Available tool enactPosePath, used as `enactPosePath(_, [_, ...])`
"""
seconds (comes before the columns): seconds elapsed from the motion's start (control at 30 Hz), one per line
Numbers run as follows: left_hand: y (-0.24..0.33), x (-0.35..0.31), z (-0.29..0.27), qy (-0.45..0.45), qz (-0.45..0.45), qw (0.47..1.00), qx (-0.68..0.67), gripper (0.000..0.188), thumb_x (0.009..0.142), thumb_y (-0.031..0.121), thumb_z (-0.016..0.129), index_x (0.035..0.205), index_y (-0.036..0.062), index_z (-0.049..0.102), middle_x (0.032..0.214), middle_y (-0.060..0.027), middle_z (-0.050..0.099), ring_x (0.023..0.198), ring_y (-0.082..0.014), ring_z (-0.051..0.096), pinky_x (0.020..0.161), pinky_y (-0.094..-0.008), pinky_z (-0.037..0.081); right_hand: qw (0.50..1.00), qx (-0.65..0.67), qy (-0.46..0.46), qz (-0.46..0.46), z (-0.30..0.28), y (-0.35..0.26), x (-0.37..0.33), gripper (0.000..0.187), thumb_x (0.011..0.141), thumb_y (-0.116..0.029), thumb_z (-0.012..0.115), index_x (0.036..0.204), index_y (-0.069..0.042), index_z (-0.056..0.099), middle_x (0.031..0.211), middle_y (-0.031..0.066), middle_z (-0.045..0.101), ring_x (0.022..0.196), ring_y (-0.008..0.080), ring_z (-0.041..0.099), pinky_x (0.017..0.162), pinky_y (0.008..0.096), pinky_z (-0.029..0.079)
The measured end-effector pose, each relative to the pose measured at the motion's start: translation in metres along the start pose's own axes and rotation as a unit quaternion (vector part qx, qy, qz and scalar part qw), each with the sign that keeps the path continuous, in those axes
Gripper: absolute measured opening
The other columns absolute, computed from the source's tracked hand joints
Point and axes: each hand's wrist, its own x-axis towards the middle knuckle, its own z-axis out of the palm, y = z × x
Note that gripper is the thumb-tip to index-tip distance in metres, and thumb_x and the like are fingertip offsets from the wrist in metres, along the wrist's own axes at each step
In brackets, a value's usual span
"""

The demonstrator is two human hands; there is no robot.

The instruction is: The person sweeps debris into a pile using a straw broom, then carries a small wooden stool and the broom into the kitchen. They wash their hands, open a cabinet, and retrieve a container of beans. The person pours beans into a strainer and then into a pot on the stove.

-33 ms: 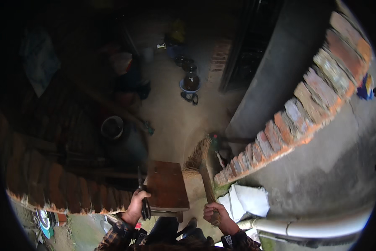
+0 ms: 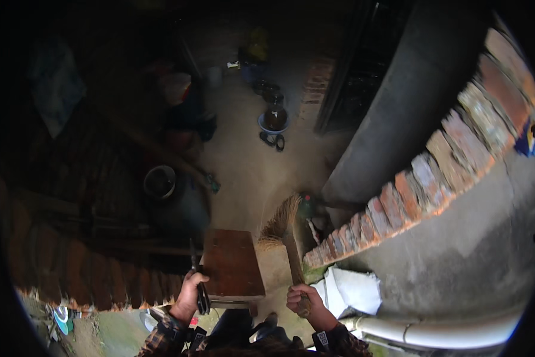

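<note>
My right hand (image 2: 306, 298) is closed round the handle of a straw broom (image 2: 293, 257), whose bristles fan out ahead, low over the concrete floor. My left hand (image 2: 190, 293) grips a slim dark tool (image 2: 202, 299) with a narrow pointed end sticking up past the fingers; its exact kind does not show. Right beside that hand stands a low wooden bench or stool (image 2: 231, 262) with a reddish-brown top. The broom is to the right of it, apart from its top.
A rough brick wall edge (image 2: 398, 202) runs up the right side, another brick edge (image 2: 100, 279) along the left. White sacks (image 2: 351, 290) and a white pipe (image 2: 440, 332) lie at lower right. Ahead are a bucket (image 2: 159, 181), a blue-rimmed basin (image 2: 273, 123) and dark shoes (image 2: 273, 141).
The view has shifted slightly, so the right brick edge sits farther right. Both hands keep their holds and appear a little farther left in the picture, as do the bench and broom.
</note>
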Motion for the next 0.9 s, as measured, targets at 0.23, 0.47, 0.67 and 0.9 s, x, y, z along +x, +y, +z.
enactPosePath(0.23, [0.013,0.127,-0.020,0.158,0.047,0.986,-0.037,0.040,0.077,0.024,0.060,0.112,0.0047,0.061,0.106,-0.0076,0.063,0.099,-0.0243,0.060,0.091,-0.0378,0.049,0.975,0.137,-0.165,0.062,0.091,-0.176,0.163,0.018,0.093,-0.013,0.056,0.075,-0.011,0.057,0.068,-0.0030,0.058,0.064,0.0110,0.058,0.063,0.0285,0.042])
enactPosePath(0.47, [0.084,0.268,0.021,0.193,0.013,0.979,-0.066,0.046,0.079,0.031,0.062,0.116,0.0038,0.061,0.112,-0.0071,0.065,0.102,-0.0251,0.061,0.091,-0.0405,0.049,0.970,0.147,-0.194,0.011,0.182,-0.334,0.241,0.022,0.093,-0.011,0.056,0.072,-0.014,0.054,0.068,-0.0044,0.055,0.064,0.0097,0.057,0.065,0.0286,0.043])
enactPosePath(0.67, [0.192,0.400,0.149,0.046,0.068,0.997,0.012,0.041,0.079,0.026,0.061,0.112,0.0014,0.061,0.109,-0.0057,0.061,0.104,-0.0197,0.056,0.095,-0.0356,0.043,0.969,0.161,-0.182,-0.033,0.218,-0.458,0.283,0.023,0.092,-0.012,0.056,0.070,-0.013,0.051,0.066,-0.0050,0.049,0.062,0.0094,0.051,0.060,0.0271,0.041])
enactPosePath(0.9, [0.261,0.630,0.331,-0.080,-0.027,0.994,0.063,0.032,0.080,0.018,0.059,0.108,0.0028,0.059,0.084,-0.0013,0.058,0.071,-0.0130,0.056,0.062,-0.0253,0.048,0.948,0.161,-0.212,-0.175,0.237,-0.650,0.353,0.026,0.092,-0.013,0.055,0.068,-0.013,0.046,0.063,-0.0018,0.047,0.056,0.0111,0.046,0.054,0.0267,0.039])
